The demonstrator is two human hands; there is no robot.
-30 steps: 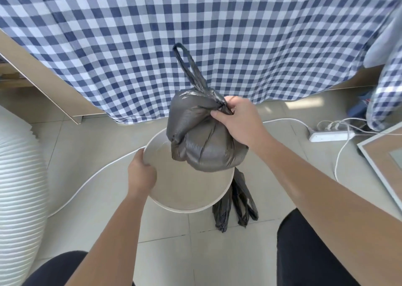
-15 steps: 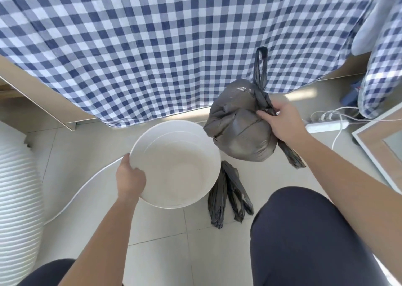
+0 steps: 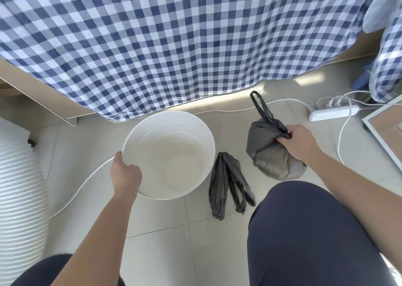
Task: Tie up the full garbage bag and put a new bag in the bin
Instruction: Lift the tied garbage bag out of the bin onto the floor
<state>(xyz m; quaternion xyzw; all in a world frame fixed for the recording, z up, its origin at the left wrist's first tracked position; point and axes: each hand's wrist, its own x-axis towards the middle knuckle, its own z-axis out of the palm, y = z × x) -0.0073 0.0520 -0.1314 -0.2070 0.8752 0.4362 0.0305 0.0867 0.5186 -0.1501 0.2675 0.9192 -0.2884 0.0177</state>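
Change: I am seeing the full bag [image 3: 272, 153], a second ago above the bin [image 3: 168, 155], now coming down to the floor [image 3: 163, 248] right of it.
Right hand [image 3: 301, 145]: closed around the knot.
Left hand [image 3: 125, 172]: gripping the bin rim.
Meaning: I am judging the tying done; the bin is standing empty.
New bag [image 3: 228, 183]: lying folded between bin and full bag.
Room: tiled floor, checked cloth [image 3: 174, 42] hanging behind, power strip [image 3: 332, 112] near.

One white bin [image 3: 168, 155], one tied full bag [image 3: 269, 153], one folded spare bag [image 3: 228, 183], two hands, one power strip [image 3: 332, 112]
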